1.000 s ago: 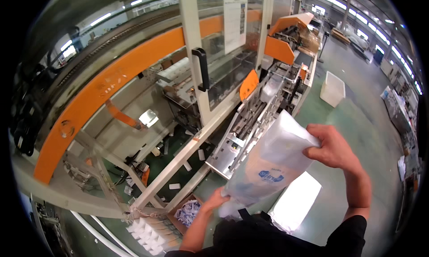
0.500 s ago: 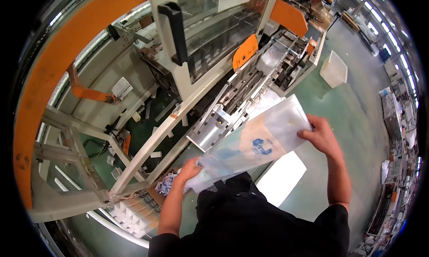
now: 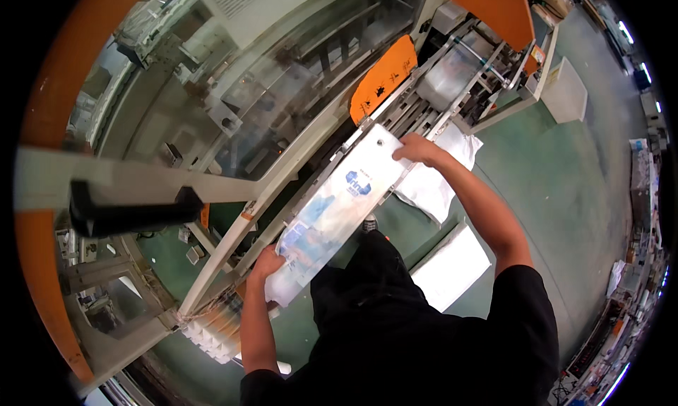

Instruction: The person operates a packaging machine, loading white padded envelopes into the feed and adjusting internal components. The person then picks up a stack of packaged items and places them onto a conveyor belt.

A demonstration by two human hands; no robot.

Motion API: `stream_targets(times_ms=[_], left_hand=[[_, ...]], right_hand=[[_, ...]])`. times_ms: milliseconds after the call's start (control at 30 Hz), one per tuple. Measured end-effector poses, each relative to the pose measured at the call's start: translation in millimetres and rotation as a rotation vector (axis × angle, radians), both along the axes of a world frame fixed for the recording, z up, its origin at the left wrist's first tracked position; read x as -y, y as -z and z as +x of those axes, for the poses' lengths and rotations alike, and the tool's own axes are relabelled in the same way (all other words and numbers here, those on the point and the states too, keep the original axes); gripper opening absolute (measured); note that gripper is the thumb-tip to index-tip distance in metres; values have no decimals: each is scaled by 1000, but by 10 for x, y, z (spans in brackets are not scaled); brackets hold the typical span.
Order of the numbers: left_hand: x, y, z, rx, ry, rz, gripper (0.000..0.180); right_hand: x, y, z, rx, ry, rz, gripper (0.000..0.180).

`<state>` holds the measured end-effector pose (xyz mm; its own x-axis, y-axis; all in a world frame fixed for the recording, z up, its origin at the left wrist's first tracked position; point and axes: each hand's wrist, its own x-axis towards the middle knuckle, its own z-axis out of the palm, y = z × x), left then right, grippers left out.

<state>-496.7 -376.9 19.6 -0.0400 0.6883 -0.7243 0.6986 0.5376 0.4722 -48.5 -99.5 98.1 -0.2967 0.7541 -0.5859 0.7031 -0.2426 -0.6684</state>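
Note:
A long, flat, printed plastic bag point(image 3: 328, 208), single or stacked, stretches between my two hands. It is whitish and translucent, with blue print and a small round hole near its far end. My left hand point(image 3: 267, 262) grips the near left edge. My right hand point(image 3: 418, 150) pinches the far right edge, with its thumb on top. The far part of the bag lies over or just above the machine's metal infeed track point(image 3: 395, 116) and hides part of it; I cannot tell whether they touch. The near end hangs beside my legs.
A black door handle point(image 3: 134, 208) on a pale frame juts out at left, near me. An orange guard plate point(image 3: 385, 77) stands beside the track. White sheeting point(image 3: 441, 176), a white slab-like piece point(image 3: 452, 266) and a white bin point(image 3: 565, 91) are on the green floor at right.
My hands have carried the bag forward and left to the machine's track, its far end turned away from me. The view has moved closer, so the door handle appears lower and further left.

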Motion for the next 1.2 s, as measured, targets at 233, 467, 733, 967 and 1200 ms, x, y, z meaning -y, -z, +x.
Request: stream_targets(times_ms=[233, 467, 733, 967, 1200], left_hand=[[-533, 530, -138, -101, 157, -113, 53], [-488, 743, -239, 39, 121, -177, 54], [-416, 811, -341, 44, 51, -124, 43], [-580, 497, -311, 30, 137, -149, 53], [-812, 159, -207, 60, 140, -227, 51]], right_hand=[[-599, 625, 0, 314, -231, -95, 51], [-760, 872, -20, 264, -195, -322, 45], [-868, 1027, -51, 330, -188, -488, 47], [-941, 974, -36, 419, -265, -516, 51], [-951, 1156, 79, 160, -50, -638, 37]])
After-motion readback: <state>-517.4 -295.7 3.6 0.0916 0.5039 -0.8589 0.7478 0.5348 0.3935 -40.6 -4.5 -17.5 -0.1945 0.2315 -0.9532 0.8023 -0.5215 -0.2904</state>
